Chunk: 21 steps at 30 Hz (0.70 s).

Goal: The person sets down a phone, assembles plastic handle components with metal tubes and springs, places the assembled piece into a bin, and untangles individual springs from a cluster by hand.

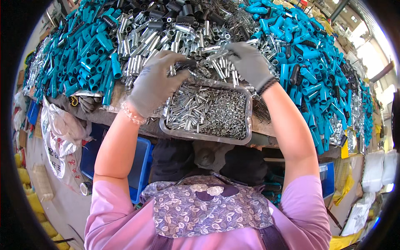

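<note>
My left hand [160, 81], in a grey glove, is closed with thumb and fingers around a short black cylindrical part [186, 65]. It is above the left rim of a clear plastic tray [166, 125]. Small silver pins [187, 110] fill the tray's left side, and tiny metal pieces [229, 110] its right. My right hand [250, 62], also gloved, has its fingers curled down at the loose silver metal tubes [218, 66] behind the tray. Shiny tubes are right by its fingertips, but what they grip, if anything, is hidden.
Heaps of teal plastic handles [89, 58] and more teal handles [308, 62] flank the tubes. Black sleeves [185, 20] and thin wire springs [229, 25] pile at the back. Below the bench edge are a blue crate [143, 166] and a white sack [62, 137]; spare gloves [87, 103] lie left.
</note>
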Available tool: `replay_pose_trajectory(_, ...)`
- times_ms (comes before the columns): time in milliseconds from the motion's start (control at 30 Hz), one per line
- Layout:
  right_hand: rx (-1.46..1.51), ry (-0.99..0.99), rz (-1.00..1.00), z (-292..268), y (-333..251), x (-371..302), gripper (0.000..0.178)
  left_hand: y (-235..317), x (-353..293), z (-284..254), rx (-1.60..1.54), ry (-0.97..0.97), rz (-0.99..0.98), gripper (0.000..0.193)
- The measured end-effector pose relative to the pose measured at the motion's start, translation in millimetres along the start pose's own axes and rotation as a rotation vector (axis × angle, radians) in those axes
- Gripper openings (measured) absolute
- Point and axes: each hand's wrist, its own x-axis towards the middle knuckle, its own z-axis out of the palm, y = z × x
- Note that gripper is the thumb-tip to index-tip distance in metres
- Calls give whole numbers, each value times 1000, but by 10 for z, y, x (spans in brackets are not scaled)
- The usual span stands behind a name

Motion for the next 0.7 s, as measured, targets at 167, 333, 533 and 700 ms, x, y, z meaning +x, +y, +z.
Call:
replay_pose_trajectory(167,432,214,257,-225,-272,-214,34,205,380,444,-578,-178,-143,79)
replay_pose_trajectory(333,293,294,19,-276,-545,-563,31,827,561,681,-1117,-188,-280,48)
replay_pose_trajectory(533,451,290,230,-99,-701,-694,38,657,231,873,-1253,37,-363,32)
replay_pose_trajectory(700,887,315,271,-96,-395,-760,52,844,247,811,-1260,-108,-285,27)
